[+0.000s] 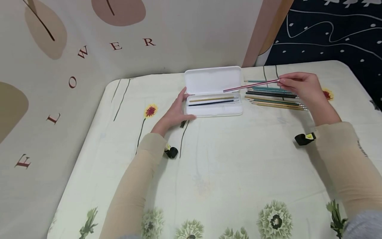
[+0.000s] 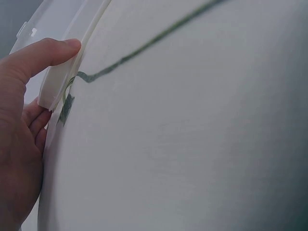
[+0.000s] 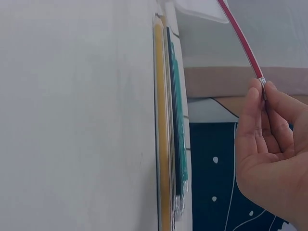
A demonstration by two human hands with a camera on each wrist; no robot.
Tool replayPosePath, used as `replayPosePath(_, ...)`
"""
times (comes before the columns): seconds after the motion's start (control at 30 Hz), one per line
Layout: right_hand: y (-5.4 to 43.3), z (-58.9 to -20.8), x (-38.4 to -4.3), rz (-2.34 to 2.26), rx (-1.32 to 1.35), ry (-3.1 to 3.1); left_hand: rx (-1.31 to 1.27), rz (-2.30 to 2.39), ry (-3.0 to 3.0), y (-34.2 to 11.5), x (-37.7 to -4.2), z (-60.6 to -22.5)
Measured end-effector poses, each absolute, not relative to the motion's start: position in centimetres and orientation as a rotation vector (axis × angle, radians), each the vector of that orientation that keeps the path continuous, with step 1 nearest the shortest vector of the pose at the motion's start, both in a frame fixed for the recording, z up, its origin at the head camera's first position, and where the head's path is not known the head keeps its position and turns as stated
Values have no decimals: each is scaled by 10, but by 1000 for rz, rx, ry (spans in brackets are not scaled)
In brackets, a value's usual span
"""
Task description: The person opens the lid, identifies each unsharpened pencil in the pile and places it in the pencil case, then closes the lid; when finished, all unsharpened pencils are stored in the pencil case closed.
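Note:
An open white pencil case (image 1: 213,113) lies at the back of the table with its lid (image 1: 213,79) tilted back. A few pencils (image 1: 213,99), one yellow and one dark among them, lie inside. My left hand (image 1: 176,111) grips the case's left end, its thumb (image 2: 57,50) on the front rim and other fingers at the far side. My right hand (image 1: 304,84) pinches a red striped pencil (image 1: 250,86) near its metal-banded end. That pencil is raised, its other end over the case near the hinge. Below the right hand lie loose pencils (image 1: 274,103) in yellow, black and green.
The table (image 1: 232,159) has a pale floral cloth. Behind it hangs a light fabric (image 1: 191,43) with printed letters, and a dark patterned cloth (image 1: 328,39) at the right. Black wrist devices (image 1: 304,139) sit at both sleeve cuffs.

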State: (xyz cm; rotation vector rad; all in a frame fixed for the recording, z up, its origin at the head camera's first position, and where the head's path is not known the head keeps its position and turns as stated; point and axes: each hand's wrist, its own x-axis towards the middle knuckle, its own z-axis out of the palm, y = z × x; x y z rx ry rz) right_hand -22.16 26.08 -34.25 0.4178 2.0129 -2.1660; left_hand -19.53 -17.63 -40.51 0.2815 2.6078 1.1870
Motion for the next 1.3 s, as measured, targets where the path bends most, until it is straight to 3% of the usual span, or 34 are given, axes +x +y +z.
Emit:
replayPosePath(0.6,230,-351,-225,-2206,229,1973,279,1178,2613,-176,-196,-405)
replayPosePath(1.3,187,-357,-230,-1903,102,2177,256,1199,2594,-176,-195,-404)
